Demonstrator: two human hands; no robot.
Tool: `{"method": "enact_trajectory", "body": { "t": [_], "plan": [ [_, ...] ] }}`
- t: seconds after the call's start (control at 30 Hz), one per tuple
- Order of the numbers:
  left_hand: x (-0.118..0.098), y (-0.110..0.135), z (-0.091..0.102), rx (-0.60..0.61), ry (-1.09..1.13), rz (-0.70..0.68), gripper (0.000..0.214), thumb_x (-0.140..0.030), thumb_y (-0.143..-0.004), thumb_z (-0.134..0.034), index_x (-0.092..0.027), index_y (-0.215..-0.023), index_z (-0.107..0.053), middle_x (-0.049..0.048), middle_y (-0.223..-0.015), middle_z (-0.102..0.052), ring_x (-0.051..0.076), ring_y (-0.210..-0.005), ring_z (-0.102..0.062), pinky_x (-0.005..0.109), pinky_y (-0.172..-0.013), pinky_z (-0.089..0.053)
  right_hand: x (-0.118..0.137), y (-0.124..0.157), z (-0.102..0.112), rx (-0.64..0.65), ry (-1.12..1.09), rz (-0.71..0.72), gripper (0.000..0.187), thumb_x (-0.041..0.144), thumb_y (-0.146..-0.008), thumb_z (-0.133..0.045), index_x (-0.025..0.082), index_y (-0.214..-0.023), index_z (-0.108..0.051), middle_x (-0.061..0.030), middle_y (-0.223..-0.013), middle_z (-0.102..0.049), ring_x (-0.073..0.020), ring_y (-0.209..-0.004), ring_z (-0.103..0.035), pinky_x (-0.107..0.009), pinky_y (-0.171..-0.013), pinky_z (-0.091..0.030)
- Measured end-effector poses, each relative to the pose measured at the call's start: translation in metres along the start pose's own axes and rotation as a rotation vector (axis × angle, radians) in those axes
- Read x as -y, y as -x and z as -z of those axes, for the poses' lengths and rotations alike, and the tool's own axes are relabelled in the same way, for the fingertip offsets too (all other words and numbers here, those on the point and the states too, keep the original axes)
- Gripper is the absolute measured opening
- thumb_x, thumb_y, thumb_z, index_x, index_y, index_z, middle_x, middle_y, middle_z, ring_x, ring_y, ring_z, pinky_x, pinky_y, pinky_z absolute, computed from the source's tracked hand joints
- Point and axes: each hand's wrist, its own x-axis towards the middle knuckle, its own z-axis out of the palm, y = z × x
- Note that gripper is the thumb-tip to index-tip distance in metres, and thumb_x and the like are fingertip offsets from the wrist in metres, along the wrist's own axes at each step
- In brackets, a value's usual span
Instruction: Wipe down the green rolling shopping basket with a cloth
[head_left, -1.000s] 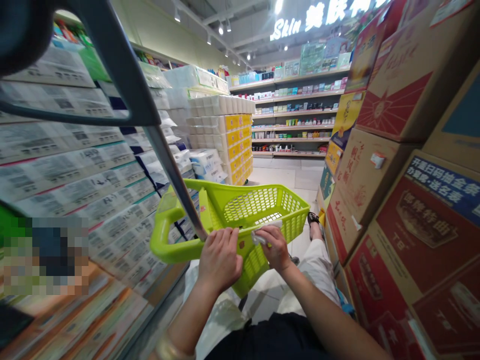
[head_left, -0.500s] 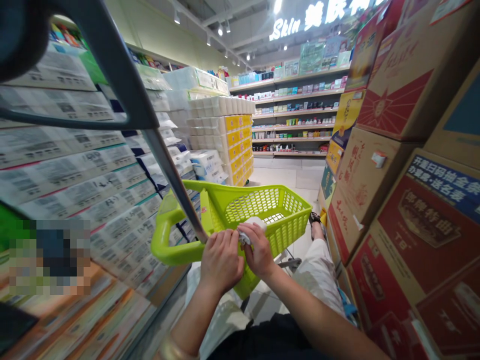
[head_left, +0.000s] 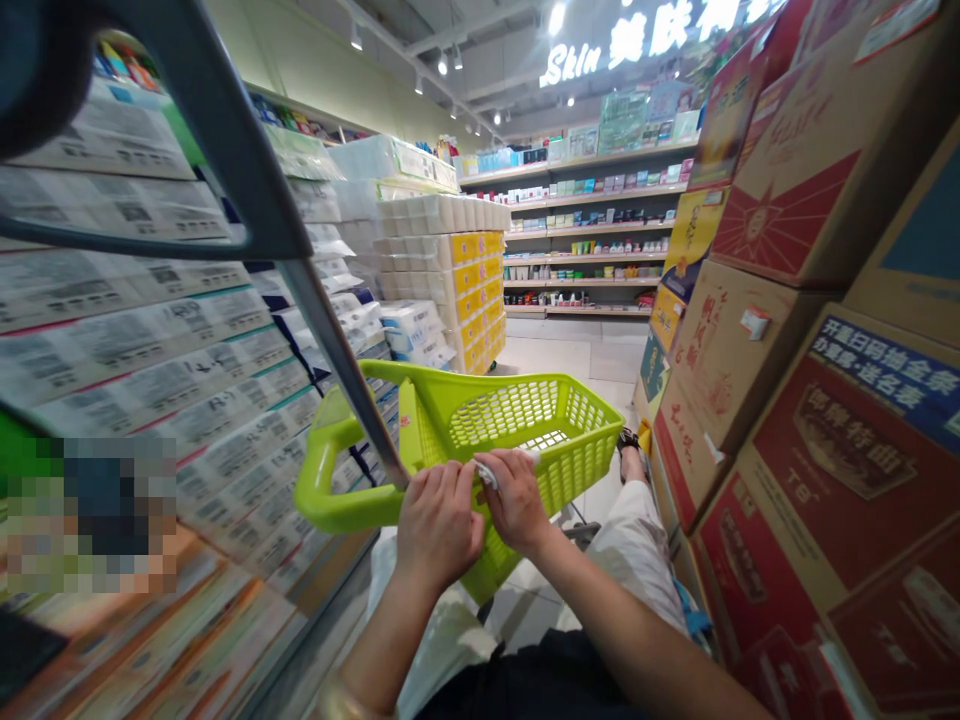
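A lime-green shopping basket cart [head_left: 585, 455] stands right in front of me, its slatted basket holding nothing that I can see. My left hand [head_left: 439, 520] is closed over the near rim, fingers wrapped across the edge. Beside it, my right hand [head_left: 514, 500] presses a crumpled white tissue [head_left: 487, 474] against the same rim. Most of the tissue is hidden under the fingers. Just left of my left hand, a grey metal pole [head_left: 349, 375] with a dark loop handle slants up toward the upper left.
Packs of paper goods [head_left: 150, 340] are piled along the left. Cardboard cartons [head_left: 847, 440] form a wall at the right. Shelves of small products [head_left: 592, 225] stand at the far end. A sandalled foot [head_left: 630, 450] rests by the basket's far right corner.
My right hand's fingers have moved slightly over the tissue, and less of its white shows beyond them. My left hand stays on the rim.
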Motion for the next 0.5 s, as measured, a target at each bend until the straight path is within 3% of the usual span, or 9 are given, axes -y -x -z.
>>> {"method": "enact_trajectory", "body": {
  "t": [0.23, 0.37, 0.5],
  "plan": [
    [0.003, 0.001, -0.003, -0.026, 0.004, -0.014, 0.040, -0.016, -0.069, -0.051, -0.015, -0.108, -0.059, 0.0099, -0.097, -0.064, 0.026, -0.092, -0.055, 0.039, -0.088, -0.035, -0.012, -0.010, 0.015, -0.023, 0.091, 0.032, 0.023, 0.018, -0.089, -0.043, 0.021, -0.105, -0.058, -0.0094, -0.117, -0.060, -0.0231, -0.118, -0.048, -0.044, -0.102, -0.034],
    [0.001, -0.001, -0.003, -0.015, -0.002, -0.002, 0.039, -0.016, -0.068, -0.051, -0.015, -0.106, -0.059, 0.0092, -0.093, -0.063, 0.026, -0.090, -0.055, 0.040, -0.087, -0.036, -0.002, -0.015, 0.007, 0.061, 0.028, 0.022, 0.023, 0.020, -0.089, -0.039, 0.019, -0.103, -0.057, -0.0070, -0.093, -0.063, -0.0200, -0.089, -0.057, -0.035, -0.084, -0.043],
    [-0.001, -0.002, -0.004, -0.015, -0.005, 0.014, 0.037, -0.016, -0.069, -0.050, -0.015, -0.105, -0.059, 0.0092, -0.092, -0.063, 0.026, -0.089, -0.054, 0.040, -0.086, -0.036, -0.013, -0.012, 0.003, 0.086, 0.068, 0.024, 0.023, 0.024, -0.091, -0.039, 0.018, -0.103, -0.057, -0.0067, -0.091, -0.063, -0.0200, -0.086, -0.055, -0.033, -0.081, -0.040]
  ]
}}
